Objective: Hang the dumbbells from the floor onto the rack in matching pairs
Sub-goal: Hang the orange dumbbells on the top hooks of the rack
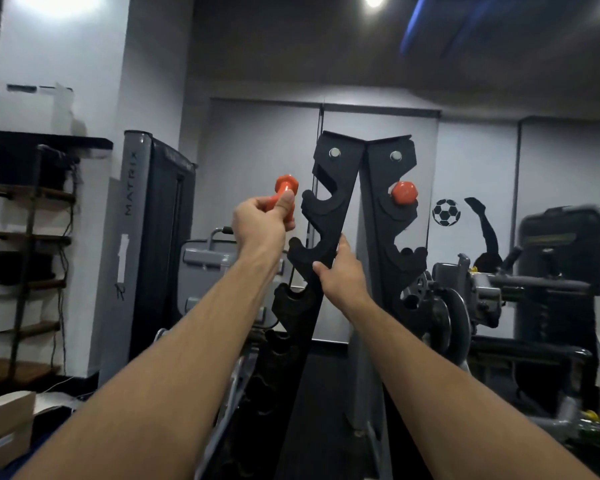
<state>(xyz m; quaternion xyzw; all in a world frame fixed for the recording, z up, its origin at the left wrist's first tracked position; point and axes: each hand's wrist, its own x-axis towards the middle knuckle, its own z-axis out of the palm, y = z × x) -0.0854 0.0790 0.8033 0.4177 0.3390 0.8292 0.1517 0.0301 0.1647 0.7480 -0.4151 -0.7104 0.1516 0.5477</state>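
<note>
The left hand (262,216) was raised and curled round the handle of an orange dumbbell (284,192), thumb laid along the grip, one hexagonal end sticking up above the fist. That dumbbell hung in the air just left of the rack (340,209), level with its upper hooks and not touching them. The right hand (340,271) gripped the edge of the rack's left upright lower down, thumb on the near side and fingers wrapped behind the black plate, so the two hands were apart, the left higher than the right.

The rack was a black A-shaped frame, two notched uprights meeting at the top with a silver bolt on each. A second orange dumbbell (404,193) sat in an upper notch on the right upright, only its end showing. The left upright's notches that could be seen held nothing.

Behind the rack stood a pale wall with a football sticker (446,212) and a dark kicking figure beside it. A grey machine (153,237) marked MATRIX stood to the left, and a dark shelf unit (32,237) stood further left against the wall. Cardboard boxes (6,431) lay at the lower left corner. More grey gym gear (561,271) filled the right side; it was too blurred to tell its parts
</note>
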